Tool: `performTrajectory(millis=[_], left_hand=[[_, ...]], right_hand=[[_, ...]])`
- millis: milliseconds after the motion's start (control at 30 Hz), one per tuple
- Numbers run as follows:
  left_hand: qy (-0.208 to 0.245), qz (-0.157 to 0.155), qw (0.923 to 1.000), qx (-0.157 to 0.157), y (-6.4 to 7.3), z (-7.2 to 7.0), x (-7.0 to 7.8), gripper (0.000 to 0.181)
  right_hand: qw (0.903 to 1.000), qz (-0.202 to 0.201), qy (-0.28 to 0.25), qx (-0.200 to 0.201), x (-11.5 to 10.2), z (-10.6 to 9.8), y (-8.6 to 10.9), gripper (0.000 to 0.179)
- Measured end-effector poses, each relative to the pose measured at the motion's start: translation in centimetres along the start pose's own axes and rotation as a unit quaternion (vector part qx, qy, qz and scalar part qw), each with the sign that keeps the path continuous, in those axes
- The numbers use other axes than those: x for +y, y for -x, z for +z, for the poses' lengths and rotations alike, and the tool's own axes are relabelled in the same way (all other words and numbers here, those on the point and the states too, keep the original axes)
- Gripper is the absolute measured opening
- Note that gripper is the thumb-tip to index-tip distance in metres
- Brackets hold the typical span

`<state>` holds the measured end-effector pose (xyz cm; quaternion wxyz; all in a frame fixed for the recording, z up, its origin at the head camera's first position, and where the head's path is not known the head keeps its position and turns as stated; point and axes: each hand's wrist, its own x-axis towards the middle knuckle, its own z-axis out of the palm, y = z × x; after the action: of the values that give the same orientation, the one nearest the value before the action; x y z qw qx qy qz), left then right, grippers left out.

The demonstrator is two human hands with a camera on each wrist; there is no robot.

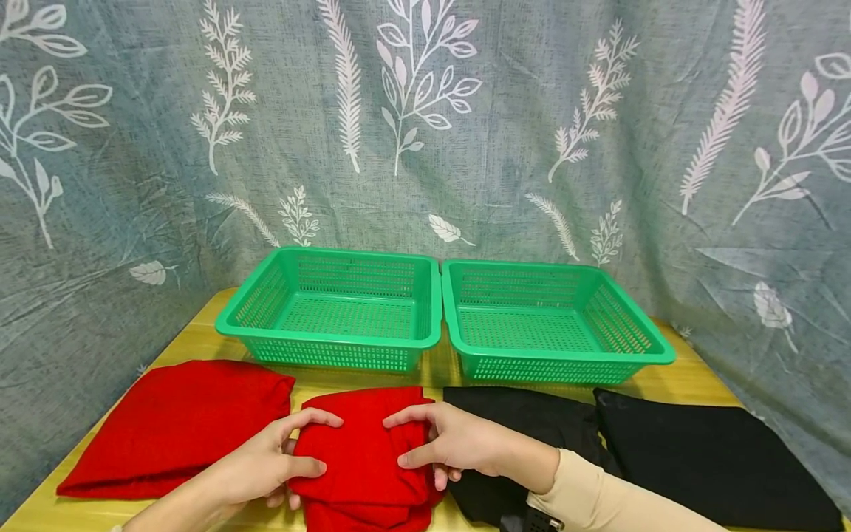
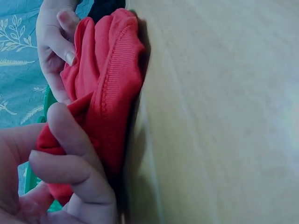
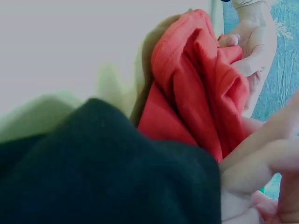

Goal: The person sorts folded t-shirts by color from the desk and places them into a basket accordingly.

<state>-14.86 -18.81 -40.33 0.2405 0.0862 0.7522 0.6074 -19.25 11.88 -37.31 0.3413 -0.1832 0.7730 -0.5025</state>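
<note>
The folded red garment point(image 1: 362, 443) lies on the wood-look table point(image 1: 432, 375), right in front of the person, b/c both hands need to reach it; the left hand point(image 1: 266, 464) grips its left edge, thumb and pointer on top w/ the other fingers curled in at the side; the right hand point(image 1: 459, 440) pinches the right edge the same way; so both are clamped on the cloth, one per side, prob. to keep the loose layers in one neat stack. A ribbed band point(image 2: 117, 60) w/ stitches shows in the left wrist view, so it's prob. a knit top.

A flat red cloth point(image 1: 179, 428) lies to the left; a black cloth point(image 1: 518, 414) sits just right of the garment, partly under the right arm, w/ a second black cloth point(image 1: 705, 458) beyond it; reds on one side, blacks on the other, maybe sorted by color.

Behind, the left green basket point(image 1: 326, 338) and right green basket point(image 1: 565, 356) stand side by side, open tops up, prob. set back to leave work room.
</note>
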Motion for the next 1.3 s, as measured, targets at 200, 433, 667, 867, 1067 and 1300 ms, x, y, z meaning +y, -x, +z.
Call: performTrajectory(millis=[200, 433, 667, 867, 1067, 1300], left_hand=[[0.012, -0.001, 0.9999, 0.005, 0.2, -0.3, 0.3, 0.058], [0.007, 0.017, 0.9998, 0.012, 0.6, -0.6, 1.4, 0.054], [0.002, 0.026, 0.9994, 0.021, 1.0, -1.2, 2.6, 0.057], [0.002, 0.051, 0.9986, 0.015, 1.4, -1.6, 3.3, 0.059], [-0.012, 0.054, 0.9979, 0.033, 1.6, -2.1, 4.6, 0.058], [-0.043, 0.074, 0.9950, 0.052, 1.5, -2.3, 5.9, 0.056]], right_hand=[[0.9999, -0.014, -0.010, 0.001, 0.1, -0.3, 0.2, 0.047], [0.9991, -0.035, -0.024, 0.007, -0.4, -1.4, 1.3, 0.047], [0.9983, -0.056, -0.012, 0.010, -1.2, -2.0, 1.6, 0.046], [0.9972, -0.073, -0.012, 0.007, -1.8, -2.5, 1.8, 0.048], [0.9951, -0.097, 0.007, 0.018, -3.1, -3.1, 2.3, 0.048], [0.9939, -0.106, 0.009, 0.028, -4.2, -3.7, 2.9, 0.049]])
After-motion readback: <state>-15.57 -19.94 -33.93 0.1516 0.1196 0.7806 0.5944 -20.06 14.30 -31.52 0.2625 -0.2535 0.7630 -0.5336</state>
